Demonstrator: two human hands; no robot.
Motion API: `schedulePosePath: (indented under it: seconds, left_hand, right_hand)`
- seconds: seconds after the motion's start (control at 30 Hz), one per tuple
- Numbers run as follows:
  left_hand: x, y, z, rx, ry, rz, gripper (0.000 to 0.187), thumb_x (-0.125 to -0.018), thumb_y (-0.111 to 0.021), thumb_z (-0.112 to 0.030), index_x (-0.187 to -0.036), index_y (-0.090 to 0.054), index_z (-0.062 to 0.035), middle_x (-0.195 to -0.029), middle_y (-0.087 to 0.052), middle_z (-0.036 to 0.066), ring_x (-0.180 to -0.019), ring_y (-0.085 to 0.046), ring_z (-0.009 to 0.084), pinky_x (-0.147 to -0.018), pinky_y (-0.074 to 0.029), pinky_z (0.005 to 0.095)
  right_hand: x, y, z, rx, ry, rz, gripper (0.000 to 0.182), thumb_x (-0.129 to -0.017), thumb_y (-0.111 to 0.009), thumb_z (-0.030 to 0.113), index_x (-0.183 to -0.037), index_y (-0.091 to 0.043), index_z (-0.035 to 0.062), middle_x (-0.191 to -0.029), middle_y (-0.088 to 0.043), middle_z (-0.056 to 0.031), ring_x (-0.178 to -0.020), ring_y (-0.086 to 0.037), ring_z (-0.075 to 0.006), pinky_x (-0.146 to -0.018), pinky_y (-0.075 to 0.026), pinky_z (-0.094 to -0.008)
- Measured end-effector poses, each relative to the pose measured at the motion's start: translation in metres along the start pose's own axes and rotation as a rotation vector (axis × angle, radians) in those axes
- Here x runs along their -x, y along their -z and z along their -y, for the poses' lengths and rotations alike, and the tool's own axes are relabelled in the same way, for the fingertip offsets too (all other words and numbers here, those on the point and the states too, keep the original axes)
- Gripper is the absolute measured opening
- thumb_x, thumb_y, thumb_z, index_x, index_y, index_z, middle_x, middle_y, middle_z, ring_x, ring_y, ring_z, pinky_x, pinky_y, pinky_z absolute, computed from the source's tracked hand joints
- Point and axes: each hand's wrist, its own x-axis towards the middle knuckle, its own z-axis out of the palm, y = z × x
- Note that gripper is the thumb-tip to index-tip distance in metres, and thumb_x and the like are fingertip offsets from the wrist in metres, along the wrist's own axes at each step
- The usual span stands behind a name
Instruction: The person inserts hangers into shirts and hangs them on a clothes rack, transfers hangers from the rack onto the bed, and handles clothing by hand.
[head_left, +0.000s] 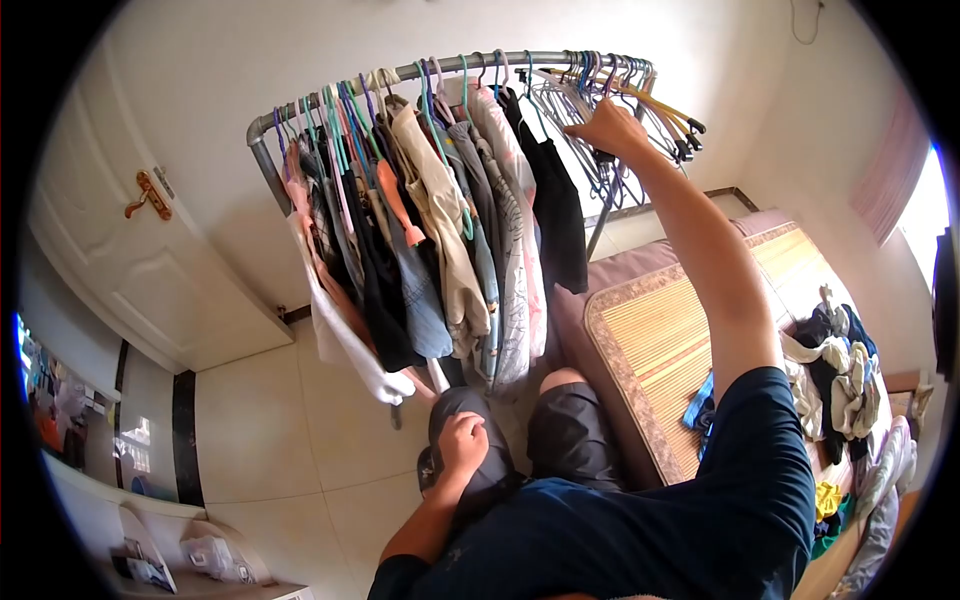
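Observation:
My right hand (607,130) is raised to the right end of the clothes rack (510,60), among the bare hangers (575,105). Its thumb points left and the other fingers are curled at the hangers; what they grip is too small to make out. Low in front of my body, my left hand (464,443) rests over my left knee with its fingers curled in, and nothing shows in it. Several garments (440,220) on coloured hangers fill the left and middle of the rack, with a black garment (555,200) nearest the bare hangers.
A bed with a bamboo mat (655,350) lies to the right, holding a pile of clothes (840,370) and a blue item (700,408). A white door (150,240) stands at the left. Shelves (225,550) with bags are at the lower left.

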Motion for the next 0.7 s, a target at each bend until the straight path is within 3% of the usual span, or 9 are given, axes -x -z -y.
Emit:
schedulePosePath:
  seconds: [0.07,0.17,0.2,0.37,0.5,0.57,0.6,0.63,0.7]
  left_hand:
    - [0.002,-0.001,0.002,-0.003,-0.004,-0.011,0.011,-0.079,-0.068,0.003,-0.084,-0.074,-0.0045,-0.094,-0.076,0.009,-0.087,-0.07,0.0322,-0.079,-0.058,0.041]
    - [0.0,0.002,0.003,0.003,-0.01,-0.022,0.012,-0.079,-0.068,0.003,-0.084,-0.074,-0.0046,-0.094,-0.076,0.009,-0.086,-0.07,0.0324,-0.079,-0.058,0.041]
    - [0.0,0.003,0.004,0.009,-0.013,-0.022,0.012,-0.078,-0.068,0.003,-0.084,-0.074,-0.0046,-0.094,-0.076,0.009,-0.086,-0.07,0.0324,-0.079,-0.058,0.041]
    - [0.001,0.004,0.006,0.024,-0.003,-0.025,0.011,-0.079,-0.068,0.004,-0.084,-0.073,-0.0048,-0.093,-0.075,0.008,-0.086,-0.07,0.0325,-0.078,-0.058,0.041]
    - [0.0,0.0,0.007,0.028,-0.005,-0.024,0.011,-0.079,-0.068,0.003,-0.084,-0.073,-0.0052,-0.093,-0.075,0.008,-0.086,-0.07,0.0322,-0.078,-0.058,0.0407]
    - [0.0,0.0,0.007,0.028,-0.006,-0.024,0.011,-0.079,-0.068,0.003,-0.084,-0.073,-0.0053,-0.093,-0.076,0.008,-0.086,-0.07,0.0322,-0.078,-0.058,0.0407]
    - [0.001,-0.001,0.007,0.027,-0.004,-0.025,0.011,-0.079,-0.068,0.003,-0.084,-0.074,-0.0053,-0.093,-0.076,0.008,-0.086,-0.07,0.0322,-0.078,-0.058,0.0408]
    - [0.001,-0.001,0.008,0.025,-0.001,-0.025,0.011,-0.079,-0.068,0.002,-0.084,-0.074,-0.0052,-0.093,-0.076,0.008,-0.086,-0.07,0.0322,-0.079,-0.058,0.0409]
    - [0.001,-0.002,0.01,0.022,-0.006,-0.021,0.011,-0.079,-0.068,0.002,-0.084,-0.074,-0.0053,-0.093,-0.076,0.008,-0.086,-0.07,0.0321,-0.079,-0.058,0.0409]
  right_hand:
    - [-0.007,-0.005,-0.001,0.001,-0.006,0.064,0.064,-0.08,-0.082,0.053,-0.111,-0.075,-0.0019,-0.114,-0.077,-0.0176,-0.105,-0.076,-0.0316,-0.088,-0.06,-0.0436]
    - [-0.017,-0.019,-0.009,-0.013,-0.055,-0.004,0.058,-0.079,-0.081,0.045,-0.114,-0.074,-0.0005,-0.115,-0.076,-0.0175,-0.105,-0.076,-0.0318,-0.09,-0.06,-0.0438]
    - [-0.012,-0.013,-0.008,-0.036,-0.058,0.061,0.053,-0.08,-0.076,0.036,-0.118,-0.073,-0.0008,-0.118,-0.076,-0.0182,-0.108,-0.075,-0.0324,-0.092,-0.059,-0.044]
    - [-0.01,-0.018,-0.006,-0.043,-0.072,-0.045,0.046,-0.082,-0.068,0.025,-0.12,-0.073,-0.0002,-0.12,-0.075,-0.0191,-0.114,-0.073,-0.0328,-0.095,-0.058,-0.0437]
    - [-0.024,-0.015,-0.008,-0.088,-0.039,0.005,0.044,-0.082,-0.075,0.031,-0.109,-0.074,-0.0037,-0.104,-0.077,-0.0195,-0.095,-0.077,-0.0299,-0.083,-0.06,-0.0432]
    - [-0.031,-0.017,-0.011,-0.322,-0.043,0.088,0.056,-0.074,-0.089,0.039,-0.095,-0.07,-0.0096,-0.091,-0.073,-0.0196,-0.07,-0.07,-0.0256,-0.067,-0.056,-0.0424]
    - [-0.032,-0.025,-0.012,-0.47,-0.055,0.011,0.053,-0.075,-0.092,0.036,-0.091,-0.07,-0.0093,-0.085,-0.07,-0.0144,-0.065,-0.066,-0.02,-0.06,-0.055,-0.0388]
    - [-0.034,-0.028,-0.014,-0.471,-0.057,0.011,0.053,-0.075,-0.092,0.036,-0.091,-0.07,-0.0093,-0.085,-0.07,-0.0144,-0.065,-0.066,-0.02,-0.06,-0.055,-0.0388]
    - [-0.036,-0.03,-0.014,-0.739,-0.135,0.145,0.043,-0.077,-0.092,0.026,-0.092,-0.07,-0.0075,-0.083,-0.067,-0.0114,-0.062,-0.066,-0.0188,-0.054,-0.055,-0.0359]
